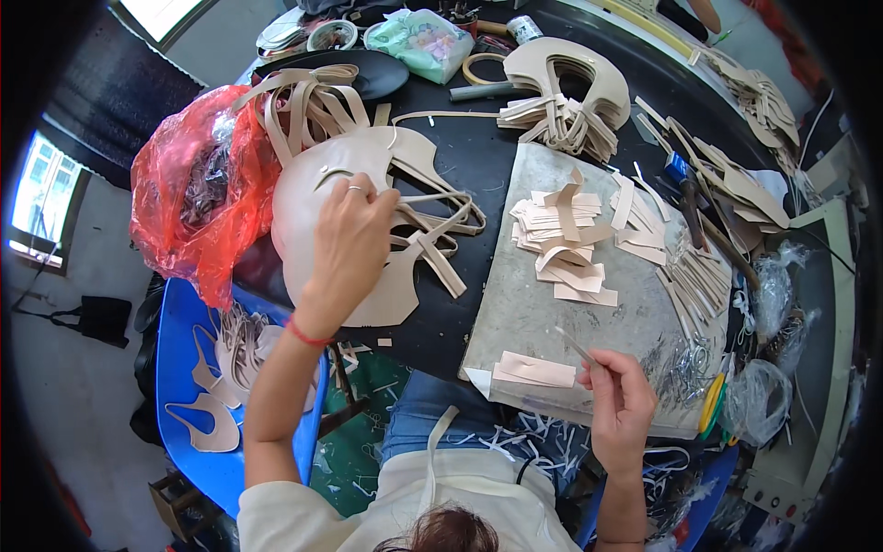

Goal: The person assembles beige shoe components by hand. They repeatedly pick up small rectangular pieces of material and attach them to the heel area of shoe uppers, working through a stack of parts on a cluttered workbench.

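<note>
Our left hand [353, 237] curled over the left beige panel [299, 207], grip unclear; our right hand [620, 396] pinched a slim strip [572, 342] that a loosened pinch could have dropped.

Left hand [352, 241] on a large beige panel [296, 216], right hand [623, 397] pinching a slim tool [574, 344].

The left fingers curl beside a curved slot in the panel, on the dark surface [451, 317]. The right hand is at the near edge of a grey board [511, 317], just right of a few beige rectangles [535, 370]; a loose pile of strips [561, 225] lies farther back. A stack of curved panels [589, 78] stands far right of centre, a red plastic bag [189, 198] left, and a blue tub [179, 345] near left with cut pieces [213, 432].
</note>
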A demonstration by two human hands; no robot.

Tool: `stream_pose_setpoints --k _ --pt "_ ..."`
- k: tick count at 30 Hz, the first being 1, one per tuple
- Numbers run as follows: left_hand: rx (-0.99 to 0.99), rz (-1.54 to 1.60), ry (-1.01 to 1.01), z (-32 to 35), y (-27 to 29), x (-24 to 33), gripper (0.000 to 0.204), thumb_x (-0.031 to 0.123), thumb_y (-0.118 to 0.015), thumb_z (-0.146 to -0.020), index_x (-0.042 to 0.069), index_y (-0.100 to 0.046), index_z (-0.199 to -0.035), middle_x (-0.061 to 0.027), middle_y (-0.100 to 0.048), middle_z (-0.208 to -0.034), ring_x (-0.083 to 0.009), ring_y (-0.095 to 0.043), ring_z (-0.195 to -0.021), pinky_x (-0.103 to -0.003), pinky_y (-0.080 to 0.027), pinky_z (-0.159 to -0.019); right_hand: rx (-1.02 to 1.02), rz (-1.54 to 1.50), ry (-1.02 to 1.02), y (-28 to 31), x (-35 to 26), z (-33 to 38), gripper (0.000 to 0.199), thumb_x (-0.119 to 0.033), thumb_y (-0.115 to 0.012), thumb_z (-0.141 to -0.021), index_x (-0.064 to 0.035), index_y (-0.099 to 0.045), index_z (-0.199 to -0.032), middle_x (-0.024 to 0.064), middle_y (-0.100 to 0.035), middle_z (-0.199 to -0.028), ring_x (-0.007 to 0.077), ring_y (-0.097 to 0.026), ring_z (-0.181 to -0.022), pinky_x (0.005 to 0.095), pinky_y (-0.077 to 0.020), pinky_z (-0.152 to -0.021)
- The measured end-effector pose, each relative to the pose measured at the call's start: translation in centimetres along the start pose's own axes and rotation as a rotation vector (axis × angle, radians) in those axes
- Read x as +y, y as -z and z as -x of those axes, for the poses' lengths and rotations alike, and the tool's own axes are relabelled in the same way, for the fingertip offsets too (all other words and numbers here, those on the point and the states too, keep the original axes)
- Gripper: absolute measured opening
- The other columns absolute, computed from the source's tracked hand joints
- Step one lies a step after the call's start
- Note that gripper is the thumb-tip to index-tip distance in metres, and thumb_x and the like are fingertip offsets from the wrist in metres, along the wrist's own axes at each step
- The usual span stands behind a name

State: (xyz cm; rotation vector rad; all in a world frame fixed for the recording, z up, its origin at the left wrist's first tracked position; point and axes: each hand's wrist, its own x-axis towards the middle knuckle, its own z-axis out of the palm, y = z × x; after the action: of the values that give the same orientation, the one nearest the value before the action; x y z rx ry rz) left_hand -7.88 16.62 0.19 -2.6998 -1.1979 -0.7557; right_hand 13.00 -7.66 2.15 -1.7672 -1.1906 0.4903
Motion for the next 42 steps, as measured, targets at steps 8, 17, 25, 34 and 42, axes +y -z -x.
stream_pose_setpoints --k 8,17,25,34,42 --pt "0.268 -0.026 -0.755 -1.0 10.4 2.1 0.031 0.015 -0.068 -0.072 0.013 -0.072 -0.102 0.0071 -0.043 -0.061 -0.0049 -0.046 -0.053 -0.021 -0.03 -0.044 -0.228 -0.521 -0.345 0.1 0.9 -0.8 0.013 -0.003 -0.051 -0.094 0.0016 -0.059 -0.104 0.0122 -0.061 -0.109 0.0138 -0.063 -0.084 0.0257 -0.051 -0.078" --pt "-0.413 0.374 -0.359 5.3 8.6 3.6 0.041 0.005 -0.065 -0.08 -0.001 -0.054 -0.119 -0.0164 -0.06 -0.11 -0.0259 -0.064 -0.097 -0.034 -0.053 -0.082 -0.494 -0.882 -0.379 -10.1 -1.9 -4.8 0.02 -0.015 -0.057 -0.095 -0.0004 -0.06 -0.107 -0.0001 -0.063 -0.092 0.0044 -0.055 -0.081 0.0199 -0.0449 -0.072" --pt "-0.217 1.311 0.842 11.6 5.5 9.1 0.053 -0.006 -0.061 -0.086 -0.005 -0.039 -0.134 -0.0193 -0.06 -0.118 -0.0225 -0.063 -0.106 -0.03 -0.053 -0.088 -0.407 -0.979 -0.4 -12.0 -3.3 -4.4 0.018 -0.013 -0.055 -0.096 0.0017 -0.059 -0.106 0.0047 -0.065 -0.096 0.008 -0.06 -0.087 0.0232 -0.0484 -0.081" --pt "-0.14 1.628 1.03 12.8 5.1 7.9 0.035 -0.004 -0.062 -0.086 -0.008 -0.051 -0.119 -0.015 -0.064 -0.105 -0.0199 -0.066 -0.092 -0.029 -0.055 -0.079 -0.469 -0.31 -0.044 -8.8 -3.4 -2.5 0.018 -0.001 -0.059 -0.088 -0.0025 -0.067 -0.104 0.0067 -0.061 -0.079 0.0109 -0.058 -0.066 0.0232 -0.0448 -0.056" --pt "-0.131 1.662 1.025 12.5 5.1 8.0 0.035 0.0 -0.064 -0.086 -0.008 -0.052 -0.118 -0.0149 -0.064 -0.105 -0.0186 -0.064 -0.095 -0.03 -0.054 -0.083 -0.501 -0.365 -0.152 -9.5 -3.5 -2.6 0.012 -0.005 -0.066 -0.084 -0.0006 -0.069 -0.094 0.0069 -0.063 -0.079 0.011 -0.062 -0.07 0.0235 -0.0444 -0.055"
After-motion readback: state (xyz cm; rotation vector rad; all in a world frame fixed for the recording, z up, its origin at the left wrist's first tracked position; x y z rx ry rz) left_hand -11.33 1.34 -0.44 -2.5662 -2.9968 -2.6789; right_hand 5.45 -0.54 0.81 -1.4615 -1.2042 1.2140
